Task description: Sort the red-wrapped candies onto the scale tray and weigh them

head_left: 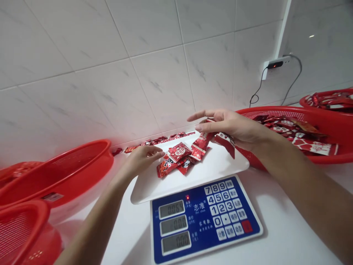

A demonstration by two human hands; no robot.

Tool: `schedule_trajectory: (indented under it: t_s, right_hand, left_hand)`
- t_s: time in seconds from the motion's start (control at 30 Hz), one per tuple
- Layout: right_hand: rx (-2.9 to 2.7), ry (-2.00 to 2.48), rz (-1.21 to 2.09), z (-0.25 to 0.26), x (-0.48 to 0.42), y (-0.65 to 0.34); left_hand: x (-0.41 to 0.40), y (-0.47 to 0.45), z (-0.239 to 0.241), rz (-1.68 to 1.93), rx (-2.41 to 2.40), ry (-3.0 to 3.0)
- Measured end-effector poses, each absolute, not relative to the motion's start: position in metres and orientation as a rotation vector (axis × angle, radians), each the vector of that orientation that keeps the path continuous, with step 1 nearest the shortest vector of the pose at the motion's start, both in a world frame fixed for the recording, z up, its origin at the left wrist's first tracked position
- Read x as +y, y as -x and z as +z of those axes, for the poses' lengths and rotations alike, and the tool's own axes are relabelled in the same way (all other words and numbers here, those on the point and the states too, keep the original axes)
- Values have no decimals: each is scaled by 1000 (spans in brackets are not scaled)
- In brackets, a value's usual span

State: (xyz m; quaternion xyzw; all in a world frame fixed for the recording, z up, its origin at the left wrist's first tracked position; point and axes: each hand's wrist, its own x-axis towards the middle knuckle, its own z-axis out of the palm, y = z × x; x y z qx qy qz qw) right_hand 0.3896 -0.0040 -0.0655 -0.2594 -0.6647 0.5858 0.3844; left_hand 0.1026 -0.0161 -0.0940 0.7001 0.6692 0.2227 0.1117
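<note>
Sweet packets on the scale

The right hand, partly closed with its index finger stretched out, grips more packets above the white tray, beside a filled red basket. The left hand, loosely curled with nothing visible in it, is just beside the pile lying on the tray; whether it touches is unclear.

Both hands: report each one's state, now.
Left hand: open, loosely curled beside the white tray; nothing visible in it.
Right hand: partly closed, holding red packets over the white tray.
</note>
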Motion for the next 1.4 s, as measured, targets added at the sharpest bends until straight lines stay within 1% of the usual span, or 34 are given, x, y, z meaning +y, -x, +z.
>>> schedule_trajectory:
  t_s: [0.13, 0.23, 0.33, 0.43, 0.57, 0.7, 0.77, 0.87, 0.97, 1.07, 1.4]
  right_hand:
    - [-1673, 635, 1493, -64, -5, -390]
    - [-1671, 638, 1521, -63, -5, -389]
    - [-1671, 640, 1539, -63, -6, -389]
    - [-1664, 624, 1545, -63, -5, -389]
    - [-1663, 614, 1540, -60, -5, -391]
    - [-1644, 655, 1524, -59, -5, -391]
    - [-1643, 662, 1504, -60, -5, -390]
    - [-1650, 670, 1464, -63, -6, -388]
    - [-1665, 692, 1457, -64, -8, -385]
    - [-1669, 703, 1482, -64, -12, -382]
    - [-1683, 688, 1517, -65, -12, -382]
  left_hand:
    - [1, -106, -94, 516, 1925, -2043]
    - [6, -105, -94, 476, 1922, -2023]
    - [4, -104, -95, 497, 1907, -1986]
    - [-5, -100, -93, 600, 1898, -1936]
    - [-23, -85, -85, 871, 1935, -1837]
    - [-40, -77, -69, 1353, 2006, -1692]
    - [-48, -84, -63, 1599, 1929, -1644]
    - [-61, -106, -58, 1829, 1671, -1688]
    - [-75, -124, -55, 1781, 1493, -1808]
    - [-84, -127, -53, 1741, 1425, -1809]
    - [-84, -130, -56, 1684, 1417, -1881]
